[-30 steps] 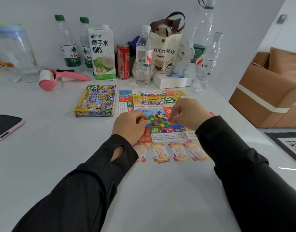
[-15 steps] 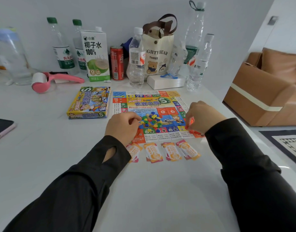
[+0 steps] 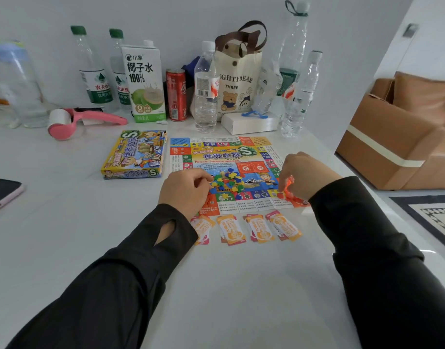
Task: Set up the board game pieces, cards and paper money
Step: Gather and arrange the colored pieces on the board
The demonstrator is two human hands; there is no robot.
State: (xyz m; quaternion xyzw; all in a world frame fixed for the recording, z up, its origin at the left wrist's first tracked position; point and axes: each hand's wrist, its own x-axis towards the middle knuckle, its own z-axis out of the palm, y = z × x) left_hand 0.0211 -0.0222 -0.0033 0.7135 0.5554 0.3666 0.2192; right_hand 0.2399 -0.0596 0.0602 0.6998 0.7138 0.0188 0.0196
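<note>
Right hand point(image 3: 304, 176) grip pinching red pieces point(image 3: 288, 185) over near-right corner of the game board point(image 3: 226, 152), left hand point(image 3: 184, 190) grip curled against the pile of coloured pieces point(image 3: 227, 181), hold unclear

Both arms, in black sleeves, reach forward: the left arm point(image 3: 103, 273) enters from 7 o'clock, the right arm point(image 3: 380, 248) from 5 o'clock. The left hand point(image 3: 184, 191) lies knuckles-up with fingers curled, thumb and forefinger tips together toward 3 o'clock; whether they hold anything cannot be told. The right hand point(image 3: 304, 177), at 3 o'clock of the left, arches down — its curled fingers pinch a red piece point(image 3: 288, 184) toward 8 o'clock.
</note>
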